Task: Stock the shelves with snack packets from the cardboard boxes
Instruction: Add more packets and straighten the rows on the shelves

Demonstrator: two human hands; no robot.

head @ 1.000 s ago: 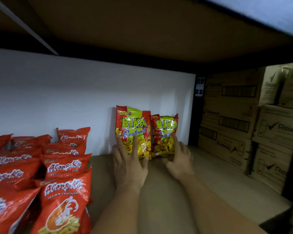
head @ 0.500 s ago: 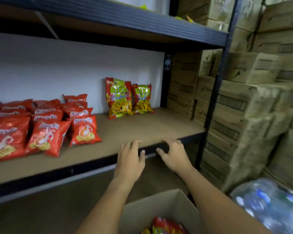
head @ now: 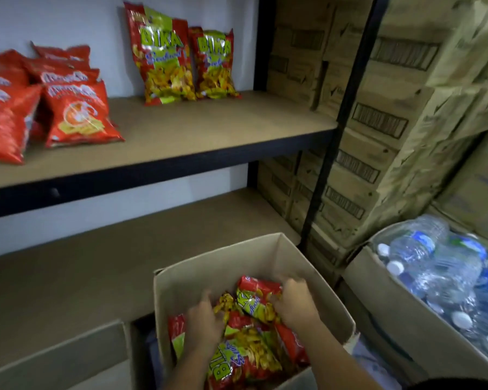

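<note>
Both hands are lowered into the open cardboard box (head: 265, 257) below the shelves. The right hand (head: 295, 301) is curled over the top edge of a snack packet (head: 255, 298); a firm pinch is judged likely but is blurred. The left hand (head: 204, 319) lies among the packets with fingers bent downward; whether anything is held cannot be told.

Risks, as judged: a packet gripped only by its crimped edge may slip on the way up, and neighbouring packets may be dragged out over the box wall.

Two packets (head: 164, 56) marked "BIKA" stand against the wall on the upper shelf (head: 209, 128); red packets (head: 76, 114) lie to their left, their lettering blurred. Bottled water (head: 434, 266) is stored in a carton at right.
</note>
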